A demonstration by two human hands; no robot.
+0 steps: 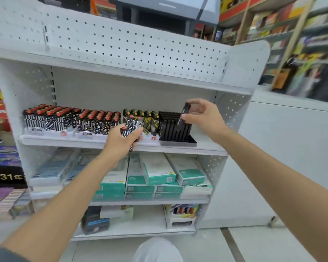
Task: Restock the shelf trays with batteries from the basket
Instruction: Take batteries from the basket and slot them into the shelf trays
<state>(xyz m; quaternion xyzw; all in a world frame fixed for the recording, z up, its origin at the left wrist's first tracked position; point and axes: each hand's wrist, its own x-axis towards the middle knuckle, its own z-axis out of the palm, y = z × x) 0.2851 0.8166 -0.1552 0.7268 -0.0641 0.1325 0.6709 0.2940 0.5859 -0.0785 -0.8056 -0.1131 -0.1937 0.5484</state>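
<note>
On the middle shelf [206,146] stand trays of battery packs: black-and-white patterned packs with red tops [49,118] at left and centre, yellow-and-black packs [150,120] further right, and a black slotted tray [173,129] with black packs. My right hand [203,116] pinches a black battery pack [184,114] tilted over the black tray's right end. My left hand [121,140] grips a black-and-white red-topped battery pack [125,132] in front of the shelf edge. The basket is out of view.
A white pegboard panel [121,46] rises above the shelf. The lower shelf holds teal and white boxes [155,173]; the bottom shelf has a few dark and white boxes [180,216]. Blurred store shelving [292,44] stands at right, stacked goods at left, and my knee below.
</note>
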